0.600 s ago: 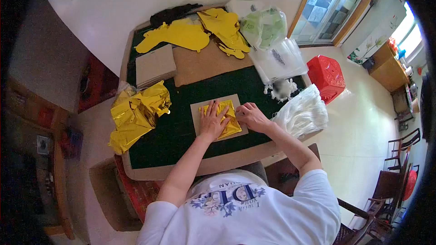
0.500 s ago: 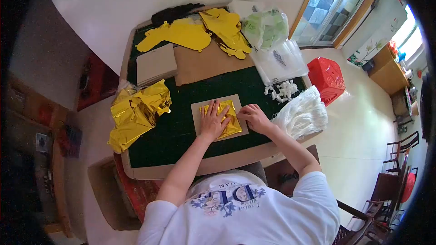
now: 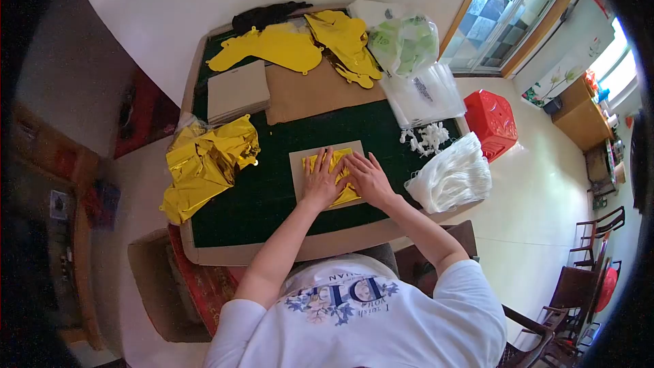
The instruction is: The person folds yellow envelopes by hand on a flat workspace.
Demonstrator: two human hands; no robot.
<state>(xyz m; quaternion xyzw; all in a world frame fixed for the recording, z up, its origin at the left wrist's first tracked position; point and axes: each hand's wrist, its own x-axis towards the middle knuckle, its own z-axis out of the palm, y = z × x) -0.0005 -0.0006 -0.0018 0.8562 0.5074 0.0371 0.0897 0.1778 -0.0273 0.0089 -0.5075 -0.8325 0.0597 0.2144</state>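
A folded piece of shiny gold foil [image 3: 349,195] lies on a square of grey cardboard [image 3: 297,172] near the front of the green-topped table. My left hand [image 3: 320,182] rests flat on the left part of the foil, fingers spread and pointing away from me. On its right part lies my right hand [image 3: 368,178], palm down with fingers stretched out. The two hands almost meet at the fingertips and cover much of the foil. Crumpled gold foil [image 3: 211,163] sits at the table's left edge.
Behind lie a stack of cardboard squares [image 3: 238,92], flat gold foil shapes [image 3: 286,48] and clear plastic bags [image 3: 419,95]. To the right are small white pieces [image 3: 426,139] and a bundle of white strands [image 3: 451,176]. A red stool [image 3: 490,125] stands beyond the table.
My right hand has moved left from the cardboard's right edge onto the foil, and its bent fingers have straightened. My left hand stays on the foil.
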